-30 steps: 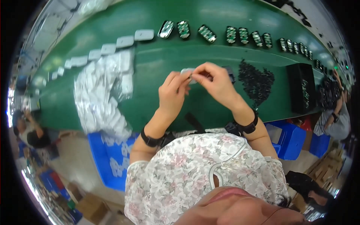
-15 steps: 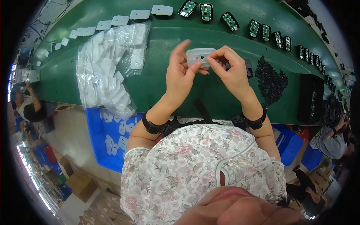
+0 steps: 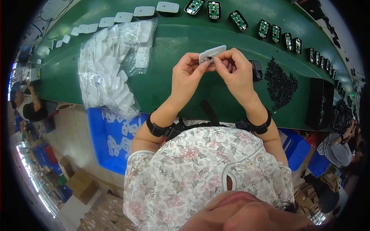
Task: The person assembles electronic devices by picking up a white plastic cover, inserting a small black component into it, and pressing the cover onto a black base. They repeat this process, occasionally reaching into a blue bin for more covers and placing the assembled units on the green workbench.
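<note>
Single view: left fisheye of the head-worn pair. It looks from above the wearer, steeply down over the floral shirt [image 3: 208, 161] onto the desk [image 3: 231, 102], upright, unmirrored. Range to the fingers [image 3: 200, 69] is close; they fall above mid-picture, beyond the desk's near edge. Desk ends bend down toward the dark rim; far edge partly cropped at top. Floor [image 3: 73, 134] shows at lower left.

Left hand [image 3: 187, 75] beside right hand [image 3: 237, 72]; both curled
</note>
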The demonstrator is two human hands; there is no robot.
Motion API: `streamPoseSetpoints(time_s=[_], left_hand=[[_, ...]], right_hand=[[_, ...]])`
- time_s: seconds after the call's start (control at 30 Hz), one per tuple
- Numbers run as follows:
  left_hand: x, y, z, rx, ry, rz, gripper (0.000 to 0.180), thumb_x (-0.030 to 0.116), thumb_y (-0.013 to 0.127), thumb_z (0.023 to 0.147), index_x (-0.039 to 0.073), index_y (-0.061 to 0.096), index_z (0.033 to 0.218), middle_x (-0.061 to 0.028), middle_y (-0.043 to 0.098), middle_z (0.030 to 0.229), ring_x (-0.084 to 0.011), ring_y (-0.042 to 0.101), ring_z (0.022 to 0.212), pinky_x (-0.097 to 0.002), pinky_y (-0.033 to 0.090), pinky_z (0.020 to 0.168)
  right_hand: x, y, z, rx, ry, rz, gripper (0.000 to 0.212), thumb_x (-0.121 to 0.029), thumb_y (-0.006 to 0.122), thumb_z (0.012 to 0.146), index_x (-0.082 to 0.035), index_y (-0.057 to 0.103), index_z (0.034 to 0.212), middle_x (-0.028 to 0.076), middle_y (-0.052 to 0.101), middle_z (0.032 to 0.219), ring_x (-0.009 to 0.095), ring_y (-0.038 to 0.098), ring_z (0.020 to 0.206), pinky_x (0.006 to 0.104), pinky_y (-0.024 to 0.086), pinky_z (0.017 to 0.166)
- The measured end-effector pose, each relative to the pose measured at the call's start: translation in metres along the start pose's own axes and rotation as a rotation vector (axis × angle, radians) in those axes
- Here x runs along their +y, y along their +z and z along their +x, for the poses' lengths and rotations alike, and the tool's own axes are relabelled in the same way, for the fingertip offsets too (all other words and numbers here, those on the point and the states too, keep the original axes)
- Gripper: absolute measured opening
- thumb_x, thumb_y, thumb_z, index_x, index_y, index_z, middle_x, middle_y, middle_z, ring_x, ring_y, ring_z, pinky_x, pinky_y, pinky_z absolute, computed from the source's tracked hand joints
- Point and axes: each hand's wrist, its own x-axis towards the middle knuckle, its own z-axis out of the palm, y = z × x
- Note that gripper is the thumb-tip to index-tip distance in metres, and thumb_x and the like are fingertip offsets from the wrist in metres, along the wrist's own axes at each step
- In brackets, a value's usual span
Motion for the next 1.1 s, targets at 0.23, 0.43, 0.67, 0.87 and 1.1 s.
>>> streamPoseSetpoints(time_s=[0.23,0.43,0.67,0.87,1.1], left_hand=[[-0.001,0.002,-0.003,0.028,0.130,0.165,0.010,0.002,0.060,0.091,-0.004,0.055,0.097,-0.0072,0.064,0.090,-0.0116,0.065,0.081,-0.0223,0.051,0.071],[-0.006,0.003,0.001,0.065,0.278,0.456,0.008,0.004,0.061,0.090,-0.001,0.060,0.096,-0.0034,0.061,0.086,-0.0088,0.059,0.077,-0.0218,0.048,0.067],[-0.010,-0.004,-0.008,0.008,0.176,0.449,0.009,0.004,0.058,0.093,-0.004,0.054,0.094,-0.0103,0.063,0.085,-0.0157,0.065,0.073,-0.0256,0.052,0.070],[-0.006,0.004,-0.011,-0.083,0.030,0.408,0.011,0.006,0.056,0.094,-0.004,0.053,0.097,-0.0130,0.065,0.084,-0.0180,0.066,0.070,-0.0261,0.053,0.069],[0.004,-0.014,-0.010,-0.064,-0.050,0.237,0.033,0.008,0.049,0.097,-0.007,0.042,0.126,-0.0183,0.065,0.093,-0.0219,0.066,0.073,-0.0284,0.053,0.068]], right_hand=[[0.007,0.010,-0.005,0.028,0.023,0.106,0.009,-0.007,0.067,0.085,-0.003,0.060,0.083,-0.006,0.049,0.072,-0.001,0.040,0.060,0.0159,0.031,0.051],[0.016,0.011,-0.006,0.072,-0.076,0.117,0.012,-0.008,0.069,0.082,-0.003,0.059,0.086,0.002,0.054,0.076,0.008,0.050,0.061,0.0222,0.042,0.054],[0.016,-0.009,-0.007,0.031,0.036,0.040,0.034,-0.026,0.074,0.071,-0.005,0.056,0.092,0.009,0.055,0.092,0.026,0.058,0.086,0.0372,0.048,0.070],[0.027,-0.025,-0.002,-0.215,0.060,-0.072,0.032,-0.032,0.075,0.065,-0.006,0.060,0.074,0.007,0.065,0.076,0.028,0.063,0.075,0.0412,0.045,0.061],[0.035,-0.006,0.002,-0.230,0.100,0.156,0.023,-0.024,0.072,0.076,-0.004,0.061,0.082,0.011,0.063,0.071,0.022,0.062,0.067,0.0349,0.046,0.059]])
